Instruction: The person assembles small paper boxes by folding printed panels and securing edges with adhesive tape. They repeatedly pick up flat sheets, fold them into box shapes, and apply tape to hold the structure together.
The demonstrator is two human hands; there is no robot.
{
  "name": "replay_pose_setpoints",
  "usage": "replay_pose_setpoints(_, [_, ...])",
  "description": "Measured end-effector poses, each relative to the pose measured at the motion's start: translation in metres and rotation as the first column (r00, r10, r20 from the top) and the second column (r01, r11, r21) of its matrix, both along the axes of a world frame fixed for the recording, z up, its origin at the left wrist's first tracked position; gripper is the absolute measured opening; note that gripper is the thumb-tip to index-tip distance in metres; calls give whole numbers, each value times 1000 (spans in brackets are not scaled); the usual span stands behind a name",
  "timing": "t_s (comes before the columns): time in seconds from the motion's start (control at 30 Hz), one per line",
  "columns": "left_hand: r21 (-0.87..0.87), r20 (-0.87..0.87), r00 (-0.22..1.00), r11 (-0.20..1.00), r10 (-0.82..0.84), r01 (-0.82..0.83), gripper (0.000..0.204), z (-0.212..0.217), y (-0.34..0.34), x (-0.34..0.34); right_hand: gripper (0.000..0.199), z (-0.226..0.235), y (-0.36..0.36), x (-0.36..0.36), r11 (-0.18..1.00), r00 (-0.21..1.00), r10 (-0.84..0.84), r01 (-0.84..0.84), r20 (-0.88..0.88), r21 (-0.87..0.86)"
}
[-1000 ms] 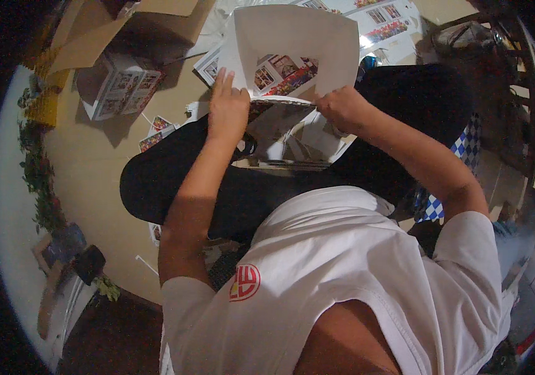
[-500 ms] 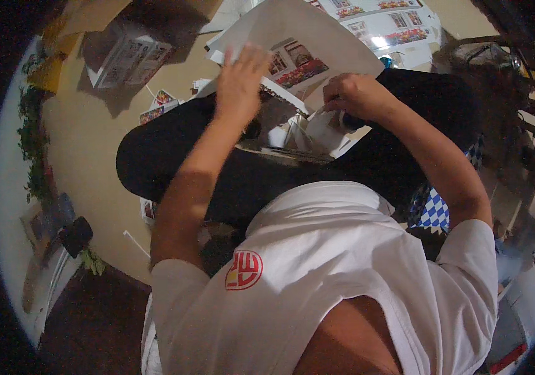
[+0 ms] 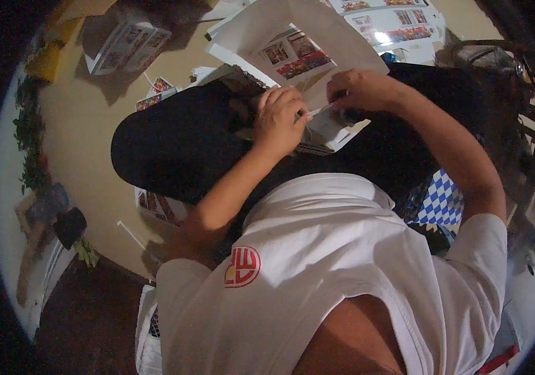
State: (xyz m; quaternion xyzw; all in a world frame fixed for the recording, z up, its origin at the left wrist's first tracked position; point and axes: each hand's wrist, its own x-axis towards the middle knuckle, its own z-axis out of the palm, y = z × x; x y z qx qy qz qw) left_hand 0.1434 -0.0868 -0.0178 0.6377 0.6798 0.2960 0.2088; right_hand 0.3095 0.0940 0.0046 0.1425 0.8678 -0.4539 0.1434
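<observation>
Across my lap lies a white cardboard piece (image 3: 361,50), folded up at the back, with a printed picture of windows and red flowers on it. My left hand (image 3: 280,119) is closed over its near part, thumb and fingertips pinching a thin white strip (image 3: 319,111). To the right, my right hand (image 3: 361,90) is closed with curled fingers at the strip's other end. What the strip is made of, and whether it is attached to the cardboard, I cannot make out. The palms are hidden.
A printed white box (image 3: 133,47) stands at the back left on the beige surface. More printed sheets (image 3: 399,25) lie at the back right. Small printed pieces (image 3: 155,94) are beside my left knee. A chair-like frame (image 3: 486,47) stands at far right.
My left hand has come down and right from the cardboard's left side, closing on the strip near my right hand. The cardboard has shifted slightly; my right hand stays about in place.
</observation>
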Motion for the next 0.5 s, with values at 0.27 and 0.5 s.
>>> replay_pose_setpoints(0.27, [-156,-19,998,986,-62,59,13,2,9,3,16,8,45,2,986,961,130,-151,246,70])
replay_pose_setpoints(0.5, [-73,-50,996,994,-80,76,16,5,25,15,17,-25,54,1,878,900,342,-408,270,251])
